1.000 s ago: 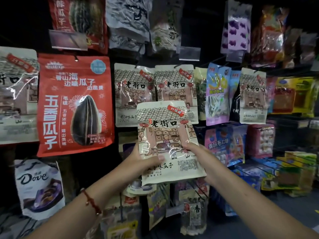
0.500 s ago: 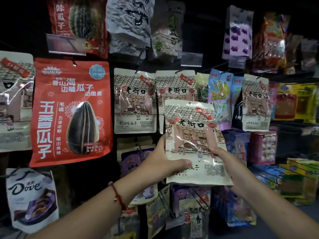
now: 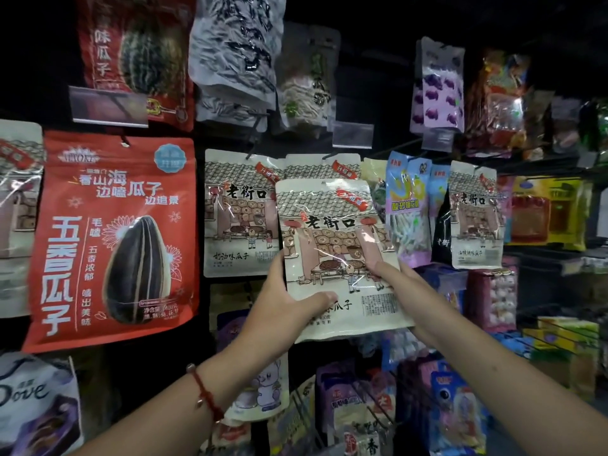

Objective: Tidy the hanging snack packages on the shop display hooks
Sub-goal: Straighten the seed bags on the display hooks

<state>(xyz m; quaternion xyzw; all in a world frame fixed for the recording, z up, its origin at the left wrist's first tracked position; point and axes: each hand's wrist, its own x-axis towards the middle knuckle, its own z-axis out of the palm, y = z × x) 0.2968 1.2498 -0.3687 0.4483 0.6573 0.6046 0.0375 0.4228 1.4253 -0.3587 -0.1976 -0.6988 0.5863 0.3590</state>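
A: Both hands are holding one cream seed packet [image 3: 335, 255] up against the display. Left hand [image 3: 283, 301] is gripping its lower left edge, thumb lying across the front, fingers going behind. Right hand [image 3: 399, 284] is gripping the lower right edge, thumb on the front near the printed table scene, fingers hidden behind.

B: Where is the packet sitting?

A: It is tilting slightly, top leaning left, and covering most of a matching cream packet on the hook behind [image 3: 320, 166]. Cannot tell whether its top hole is on a hook. Another matching cream packet [image 3: 240, 212] is hanging just to its left.

B: Going by size, what else is showing?

A: Biggest is the red sunflower-seed bag [image 3: 112, 238], hanging well left of the held packet. Above it another red seed bag [image 3: 138, 51] is hanging, with a white striped-seed bag [image 3: 237, 47] beside that. A Dove chocolate bag [image 3: 36, 406] is showing at lower left. To the right, a blue and lilac candy packet [image 3: 408, 209] is hanging just beside the held packet, then a smaller cream packet [image 3: 475, 215] of the same brand. A purple-print packet [image 3: 439, 83] is hanging higher up.

B: Smallest?

A: A red cord bracelet [image 3: 205, 394] is sitting on the left wrist.
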